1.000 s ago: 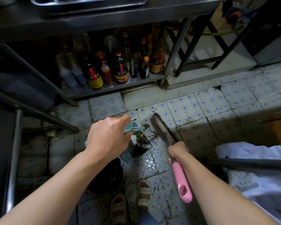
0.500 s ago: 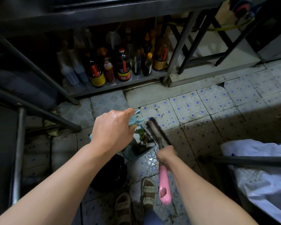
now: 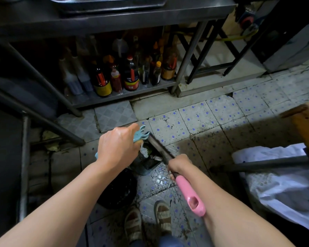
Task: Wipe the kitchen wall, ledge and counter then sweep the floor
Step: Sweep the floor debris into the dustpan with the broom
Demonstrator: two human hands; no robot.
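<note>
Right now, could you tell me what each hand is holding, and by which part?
Left hand grips the dustpan by its light blue handle; right hand grips the brush on the dark shaft above its pink grip.

The bottles (image 3: 130, 75) are set on the shelf (image 3: 82, 101) at twelve o'clock of the dustpan (image 3: 146, 163), the bag (image 3: 284, 184) at three o'clock.

Kitchen, working type. You face a stainless steel surface (image 3: 114, 20); on the lower shelf (image 3: 125, 94) beneath it, sauce and oil bottles (image 3: 131, 75); below that shelf, stained patterned floor tiles (image 3: 194, 120); right of the surface, a yellow hose (image 3: 235, 38).
</note>
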